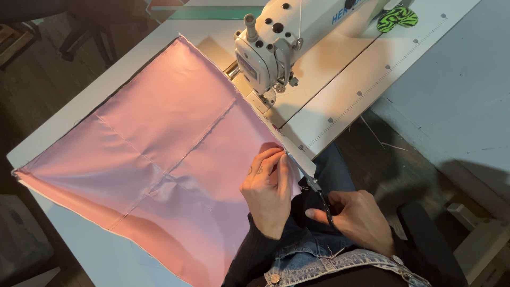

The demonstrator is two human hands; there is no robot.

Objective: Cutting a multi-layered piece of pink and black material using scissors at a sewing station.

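A large pink satin fabric (159,138) with stitched cross seams lies spread over the white sewing table (340,101). My left hand (267,186) rests flat on the fabric's near right corner, fingertips at its edge. My right hand (361,218) grips a pair of dark scissors (313,186), whose blades point up-left to the fabric edge right beside my left fingertips. A white sewing machine (276,48) stands just behind the fabric's right edge.
A green-and-black patterned object (397,17) lies on the table at the far right beside the machine. A ruler strip (372,85) runs along the table's right edge. A grey surface (457,101) lies further right. Dark floor shows at left.
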